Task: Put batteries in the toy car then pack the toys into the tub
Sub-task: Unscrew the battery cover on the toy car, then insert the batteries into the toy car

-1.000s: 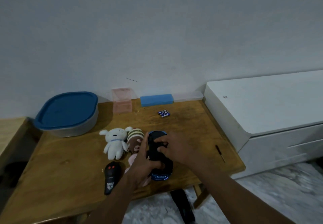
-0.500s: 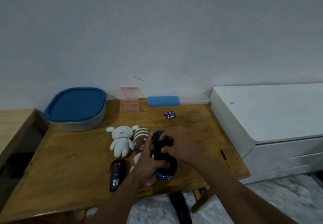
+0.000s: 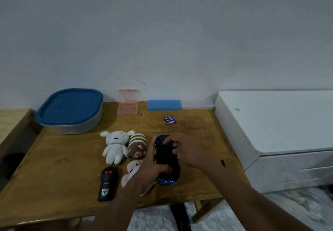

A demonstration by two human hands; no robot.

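Fingers [image 3: 168, 141] of the right hand [image 3: 189, 152] curl over the far part of the toy car [image 3: 164, 156] and press on its black underside. The left hand [image 3: 148, 170] grips the same car from the left side, its fingers bent around the near part. The car is upside down near the front of the table [image 3: 54, 167]; I cannot tell if it rests on the wood. Beside the left hand lie a pink plush [image 3: 132, 167], a striped brown plush [image 3: 137, 145] and a white rabbit plush [image 3: 114, 146], with a black remote control [image 3: 107, 184] in front. Three batteries [image 3: 170, 120] lie together further back, apart from the car. The tub [image 3: 72, 127], with its blue lid [image 3: 69, 105] on, stands at the far left corner.
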